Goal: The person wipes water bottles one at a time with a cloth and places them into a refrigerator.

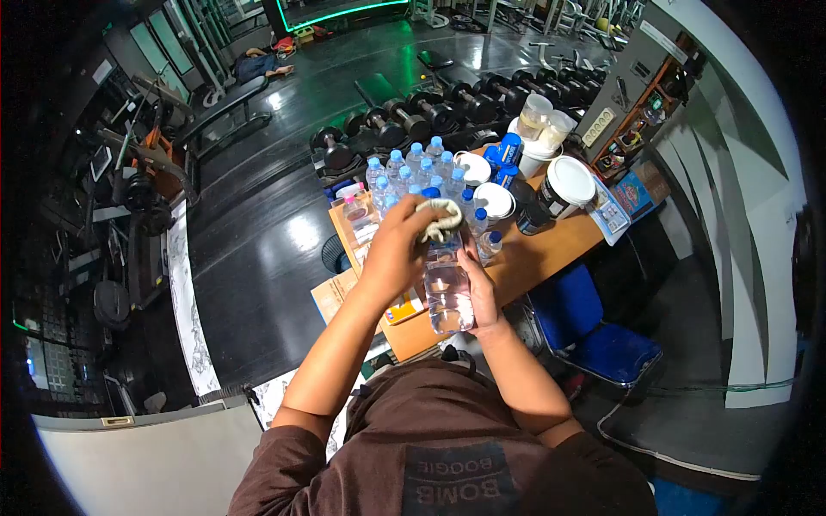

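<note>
Over the near part of the wooden table, my right hand (480, 291) grips a clear water bottle (449, 301) along its right side. The bottle is tilted, its base toward me. My left hand (400, 245) has its fingers closed on a pale, crumpled cloth (442, 222), which lies against the bottle's upper end and hides its cap. Just beyond my hands stand several water bottles with light blue caps (416, 159). A few smaller bottles with dark blue caps (490, 245) are beside the cloth on the right.
White-lidded tubs (570, 181), blue cans (508, 153) and a black jar (533, 217) share the wooden table (551, 249). An orange-and-white packet (404, 308) lies near the front edge. A blue chair (594, 331) stands at right; dumbbells (413, 120) line a rack behind.
</note>
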Tool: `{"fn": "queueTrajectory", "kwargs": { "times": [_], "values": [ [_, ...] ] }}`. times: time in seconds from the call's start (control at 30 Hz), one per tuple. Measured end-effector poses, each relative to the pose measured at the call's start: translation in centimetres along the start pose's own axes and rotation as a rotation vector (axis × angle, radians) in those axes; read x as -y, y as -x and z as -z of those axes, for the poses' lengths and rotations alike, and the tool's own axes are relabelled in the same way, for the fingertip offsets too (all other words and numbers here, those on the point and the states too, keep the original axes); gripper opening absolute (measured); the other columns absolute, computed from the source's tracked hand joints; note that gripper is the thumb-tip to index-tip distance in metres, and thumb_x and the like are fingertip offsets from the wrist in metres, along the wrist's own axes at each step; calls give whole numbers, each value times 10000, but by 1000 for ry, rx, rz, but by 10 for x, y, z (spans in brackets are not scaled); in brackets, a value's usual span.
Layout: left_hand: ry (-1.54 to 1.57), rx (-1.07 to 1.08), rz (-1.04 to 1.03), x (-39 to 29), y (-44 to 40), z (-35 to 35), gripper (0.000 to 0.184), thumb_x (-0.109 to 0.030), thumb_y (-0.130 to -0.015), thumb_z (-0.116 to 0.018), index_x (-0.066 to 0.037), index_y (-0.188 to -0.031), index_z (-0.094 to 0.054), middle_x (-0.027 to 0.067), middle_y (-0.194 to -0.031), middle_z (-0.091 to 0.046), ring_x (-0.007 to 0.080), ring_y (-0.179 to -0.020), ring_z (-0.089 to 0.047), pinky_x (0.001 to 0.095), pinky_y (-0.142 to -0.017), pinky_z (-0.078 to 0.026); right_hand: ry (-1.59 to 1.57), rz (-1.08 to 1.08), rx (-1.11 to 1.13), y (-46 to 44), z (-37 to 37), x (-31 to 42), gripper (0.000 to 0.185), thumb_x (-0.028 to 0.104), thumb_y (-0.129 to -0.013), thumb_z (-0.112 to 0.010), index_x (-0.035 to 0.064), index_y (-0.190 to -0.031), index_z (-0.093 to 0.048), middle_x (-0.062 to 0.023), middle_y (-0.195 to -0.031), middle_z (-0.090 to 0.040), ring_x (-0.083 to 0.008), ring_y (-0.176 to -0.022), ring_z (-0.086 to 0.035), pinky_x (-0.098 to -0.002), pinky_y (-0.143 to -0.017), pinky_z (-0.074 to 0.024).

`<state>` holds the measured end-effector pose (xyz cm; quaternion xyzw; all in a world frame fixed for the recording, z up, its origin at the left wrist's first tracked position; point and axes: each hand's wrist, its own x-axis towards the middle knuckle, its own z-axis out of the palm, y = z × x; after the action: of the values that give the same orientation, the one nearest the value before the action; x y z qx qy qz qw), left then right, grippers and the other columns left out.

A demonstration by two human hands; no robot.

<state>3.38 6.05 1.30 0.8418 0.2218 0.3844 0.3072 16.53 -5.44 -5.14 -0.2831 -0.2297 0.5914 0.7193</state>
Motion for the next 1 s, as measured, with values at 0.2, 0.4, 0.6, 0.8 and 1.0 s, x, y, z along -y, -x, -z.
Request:
{"fn": "queueTrajectory", "kwargs": {
  "times": [0.2,0.4,0.6,0.8,1.0],
  "values": [
    [-18,110,17,-25,51,-14,557,137,-706,-694,-78,-1219,-712,171,-1239,-635,416,-1152,-640,428,-977,-524,-132,88,257,-9,40,0,709,286,-1112,-501,209,-1717,-139,-111,-1588,-448,-254,-1388,-543,-434,-1147,-475],
    [77,266,42,-50,68,1,554,139,-710,-694,-92,-1213,-725,169,-1265,-639,407,-1179,-643,418,-986,-526,-42,74,20,-4,4,15,687,310,-1118,-489,190,-1707,-157,-126,-1614,-418,-282,-1413,-521,-453,-1154,-465],
    [-3,16,-24,-29,27,8,597,144,-684,-743,-104,-1226,-729,140,-1246,-648,375,-1134,-674,401,-939,-556,-64,67,32,-2,12,-1,646,307,-1112,-488,249,-1697,-220,-115,-1381,-612,-222,-1058,-709,-414,-819,-645],
    [-59,11,-30,-7,3,4,569,117,-703,-728,-92,-1233,-713,152,-1197,-638,393,-1091,-668,418,-889,-550,-22,-77,-52,4,15,-7,627,323,-1116,-488,233,-1691,-254,-86,-1232,-667,-199,-952,-725,-364,-770,-632],
    [-95,93,-56,-32,47,-15,578,117,-708,-702,-100,-1243,-708,180,-1241,-634,415,-1123,-651,447,-926,-542,-82,75,99,5,14,9,717,243,-1091,-489,197,-1718,-145,-63,-1412,-554,-196,-1144,-635,-356,-1007,-545]
  ]
}}
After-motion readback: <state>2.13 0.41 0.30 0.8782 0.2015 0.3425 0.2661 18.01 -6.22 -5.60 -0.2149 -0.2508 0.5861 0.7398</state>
